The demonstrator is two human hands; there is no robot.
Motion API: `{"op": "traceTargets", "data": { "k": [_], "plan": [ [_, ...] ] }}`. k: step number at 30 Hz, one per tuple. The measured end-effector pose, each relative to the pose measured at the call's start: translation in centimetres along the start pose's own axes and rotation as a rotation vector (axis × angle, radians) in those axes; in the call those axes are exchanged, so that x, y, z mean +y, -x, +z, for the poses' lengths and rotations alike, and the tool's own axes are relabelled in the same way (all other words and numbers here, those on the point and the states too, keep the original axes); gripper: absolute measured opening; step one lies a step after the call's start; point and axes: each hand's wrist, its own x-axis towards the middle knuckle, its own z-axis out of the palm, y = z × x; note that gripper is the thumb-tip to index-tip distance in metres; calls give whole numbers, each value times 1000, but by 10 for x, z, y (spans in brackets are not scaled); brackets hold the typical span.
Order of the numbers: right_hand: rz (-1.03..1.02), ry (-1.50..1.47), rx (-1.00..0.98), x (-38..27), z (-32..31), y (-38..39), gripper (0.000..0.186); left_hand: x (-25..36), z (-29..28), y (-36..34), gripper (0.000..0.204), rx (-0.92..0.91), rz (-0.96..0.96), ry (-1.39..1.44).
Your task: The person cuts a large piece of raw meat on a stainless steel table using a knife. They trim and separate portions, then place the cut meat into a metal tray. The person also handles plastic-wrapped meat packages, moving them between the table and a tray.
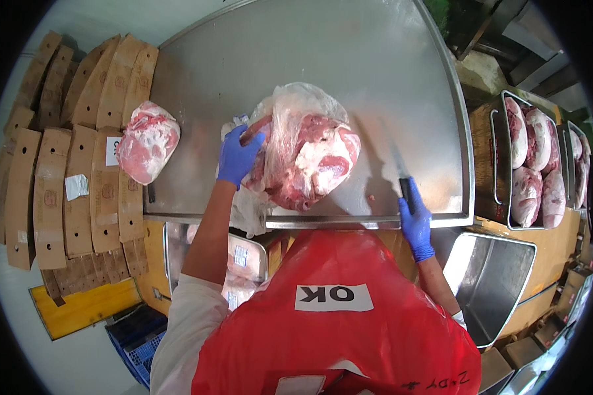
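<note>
A large raw cut of meat [329, 155], pink with white fat, lies near the front of the steel table [257, 56]. Clear plastic wrap [284, 118] is bunched over its top and left side and trails toward the front edge. My left hand [239, 155], in a blue glove, grips the meat at its left end; some fingertips are hidden. My right hand [415, 220], also gloved in blue, is closed round the dark handle of a knife [400, 168], its thin blade pointing away from me, apart from the meat. A small meat scrap [371, 197] lies between them.
Another raw cut [148, 141] sits at the table's left edge, beside stacked cardboard boxes [53, 187]. Metal trays of meat [501, 158] stand to the right. An open steel bin [517, 253] is at the lower right; a tray with bagged meat [244, 260] is below the table's front edge.
</note>
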Motion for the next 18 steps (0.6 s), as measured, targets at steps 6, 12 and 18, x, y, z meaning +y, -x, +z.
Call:
{"op": "traceTargets", "data": {
  "k": [6, 12, 18],
  "plan": [
    [189, 32, -36, -9, -16, -1, 64, -2, -11, 102, 57, 175, 189, -218],
    [-64, -187, -316, -76, -2, 0, 67, 21, 2, 106, 63, 170, 284, -222],
    [-224, 113, -474, -107, -2, 4, 62, 43, 24, 87, 35, -28, 283, -350]
  ]
}}
